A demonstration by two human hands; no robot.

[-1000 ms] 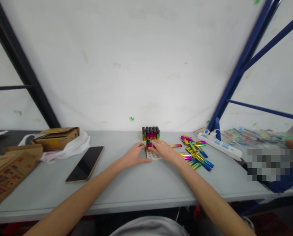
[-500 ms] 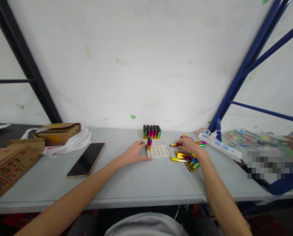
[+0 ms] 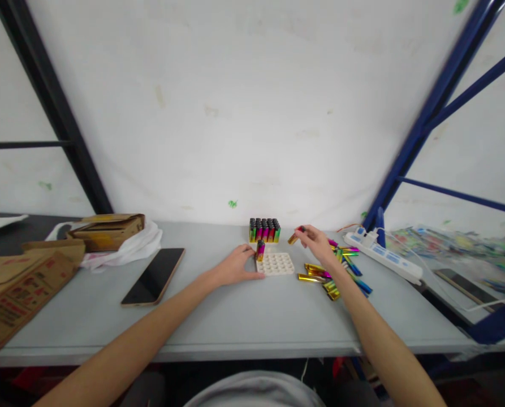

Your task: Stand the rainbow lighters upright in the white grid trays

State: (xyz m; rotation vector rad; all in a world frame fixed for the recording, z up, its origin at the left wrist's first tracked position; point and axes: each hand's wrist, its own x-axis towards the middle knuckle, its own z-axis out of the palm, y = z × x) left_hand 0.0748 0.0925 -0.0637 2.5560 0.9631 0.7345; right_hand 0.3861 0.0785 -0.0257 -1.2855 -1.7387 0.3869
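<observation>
At about 12 o'clock from the white tray (image 3: pixel 277 264) stood a packed block of lighters (image 3: pixel 264 232), whereas the tray carried one upright lighter (image 3: pixel 260 250) at its 10 o'clock corner, other sockets unfilled, and a loose pile (image 3: pixel 318 271) lay between 3 and 4. The left hand (image 3: pixel 237 264), spread, bracketed the tray's 9 o'clock edge; the right hand (image 3: pixel 316 243) pinched a tilted lighter (image 3: pixel 293 239) near 1. Bare desk (image 3: pixel 252 322) ran to the 6 o'clock edge.

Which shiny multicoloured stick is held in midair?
The gold and red stick in the right hand; the upright sticks stand supported, the loose pile lies flat.
</observation>
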